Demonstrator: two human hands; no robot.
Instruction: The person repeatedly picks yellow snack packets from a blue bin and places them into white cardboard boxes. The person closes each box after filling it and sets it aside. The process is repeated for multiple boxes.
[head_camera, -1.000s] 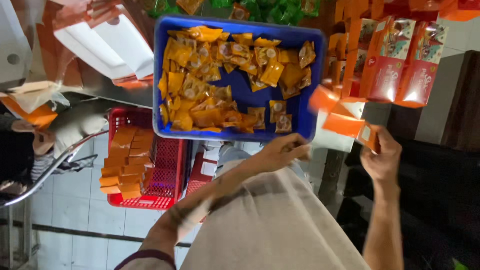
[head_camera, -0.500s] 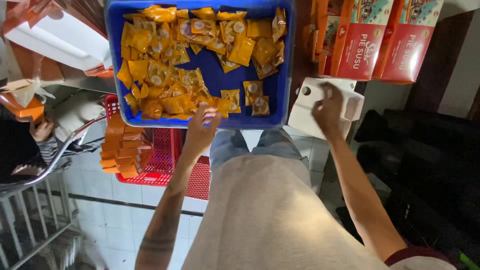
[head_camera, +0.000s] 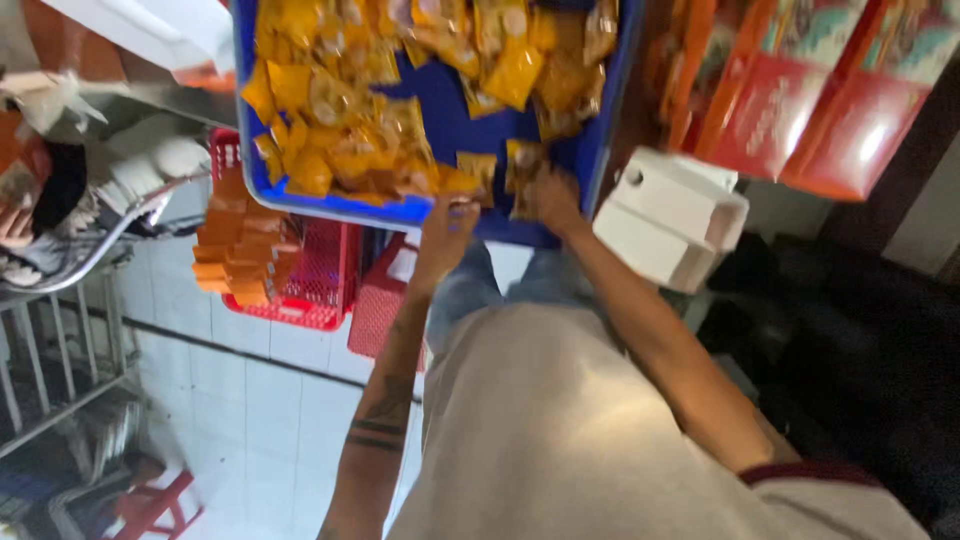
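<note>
Floor tiles (head_camera: 250, 400), pale and square, fill the lower left of the view. Above the person's lap sits a blue tray (head_camera: 450, 110), its bare bottom showing between heaps of yellow-orange snack packets (head_camera: 340, 110). To its right stand red cartons (head_camera: 800, 110) in a row, and below them lies an open white box (head_camera: 670, 215), just beside the tray's right wall. Left of the lap a red basket (head_camera: 315, 275) holds stacked orange boxes (head_camera: 235, 250); a second red basket (head_camera: 385, 295) stands next to it. A grey metal rack (head_camera: 60, 350) occupies the far left edge.

The left hand (head_camera: 448, 228) rests at the tray's near rim, fingers curled loosely toward a packet at the edge; motion blur hides whether they grip it. The right hand (head_camera: 552, 195) reaches over the near rim into the tray, fingers closed narrowly on a single packet (head_camera: 522, 170) that lies near the tray's right corner, apart from the main heap. Both forearms cross a light-coloured shirt (head_camera: 560, 430).
</note>
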